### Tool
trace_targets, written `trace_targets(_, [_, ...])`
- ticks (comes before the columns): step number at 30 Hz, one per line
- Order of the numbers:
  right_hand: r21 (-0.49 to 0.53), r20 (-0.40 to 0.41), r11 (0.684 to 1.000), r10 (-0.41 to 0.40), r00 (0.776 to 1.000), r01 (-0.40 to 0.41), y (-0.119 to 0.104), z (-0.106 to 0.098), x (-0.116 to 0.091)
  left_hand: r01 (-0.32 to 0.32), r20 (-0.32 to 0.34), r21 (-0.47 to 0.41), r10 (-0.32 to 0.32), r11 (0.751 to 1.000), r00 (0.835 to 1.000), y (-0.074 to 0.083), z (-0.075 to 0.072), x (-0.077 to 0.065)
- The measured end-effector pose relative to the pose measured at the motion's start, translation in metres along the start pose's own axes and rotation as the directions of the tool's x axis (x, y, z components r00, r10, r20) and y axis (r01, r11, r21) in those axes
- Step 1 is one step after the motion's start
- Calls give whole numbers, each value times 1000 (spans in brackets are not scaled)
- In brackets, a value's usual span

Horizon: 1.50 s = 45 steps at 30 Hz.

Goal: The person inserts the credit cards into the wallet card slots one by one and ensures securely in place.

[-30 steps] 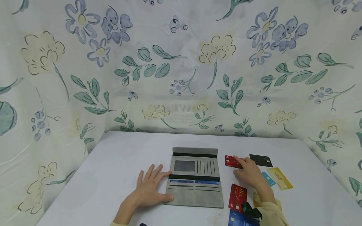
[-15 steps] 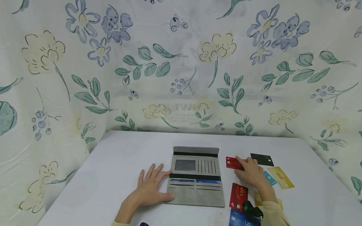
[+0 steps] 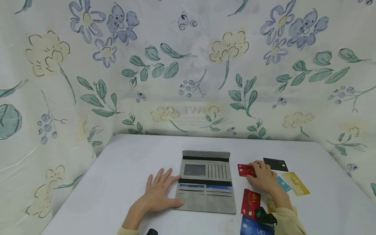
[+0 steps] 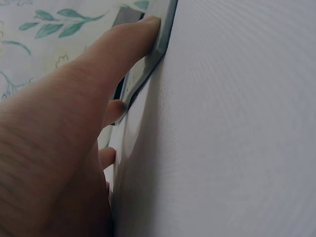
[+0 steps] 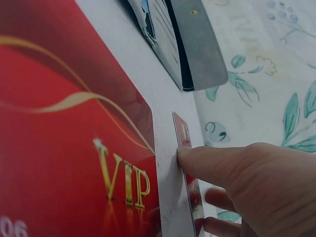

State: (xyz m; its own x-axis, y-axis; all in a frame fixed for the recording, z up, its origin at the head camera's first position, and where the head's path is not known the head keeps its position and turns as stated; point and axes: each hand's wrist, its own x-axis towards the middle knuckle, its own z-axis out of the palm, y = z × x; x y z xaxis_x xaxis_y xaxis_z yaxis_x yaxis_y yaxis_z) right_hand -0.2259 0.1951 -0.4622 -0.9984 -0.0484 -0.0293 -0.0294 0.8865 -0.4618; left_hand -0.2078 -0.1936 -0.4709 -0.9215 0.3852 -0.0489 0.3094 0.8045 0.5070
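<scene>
A grey wallet (image 3: 205, 204) lies unfolded mid-table, with blue cards (image 3: 218, 187) showing in its slots. Spread beside its left edge is my left hand (image 3: 160, 196); the thumb presses the lower left corner and a fingertip touches the side, as the left wrist view shows close up. Right of the wallet, my right hand (image 3: 264, 178) pinches a small red card (image 3: 243, 169) by its edges, thumb (image 5: 190, 157) on the near edge and fingers at the far side. Its right part is hidden under the hand.
Around the right hand lie a black card (image 3: 275, 164), a gold card (image 3: 296, 183) and a small light-blue card (image 3: 283, 184). Nearer are a red VIP card (image 3: 250, 202), a blue VIP card (image 3: 254, 227) and another gold card (image 3: 271, 205), partly under the forearm. A floral curtain (image 3: 188, 81) stands behind.
The right hand's fingers have drawn in and curled around the red card. The left hand stays in place on the wallet. The whole view has shifted slightly.
</scene>
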Motion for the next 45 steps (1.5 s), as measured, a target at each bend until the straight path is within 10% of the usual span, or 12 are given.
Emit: trace_targets(45, [125,-82,992,-25,996,35,-6,-12,2,18,5,17,-19,1000,1000,3,-2,-3])
